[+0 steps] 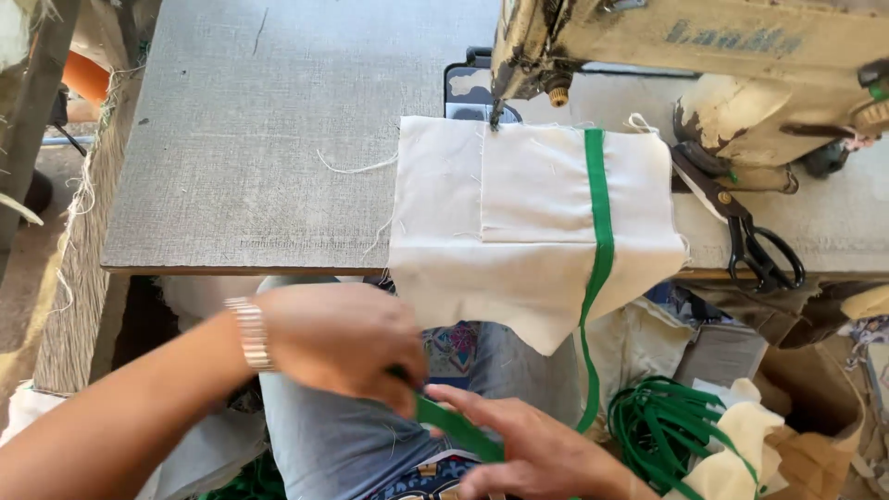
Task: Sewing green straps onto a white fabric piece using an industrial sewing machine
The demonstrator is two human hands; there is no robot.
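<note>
While cream cloth (519, 231) drapes, both hands pinch flat green tape (458, 428)

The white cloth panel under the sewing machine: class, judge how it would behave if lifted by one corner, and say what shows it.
The white cloth panel is probably floppy: its front part droops over the table edge. It looks thin and light. The green tape stitched across it hangs limp too, so it would likely trail along.
</note>
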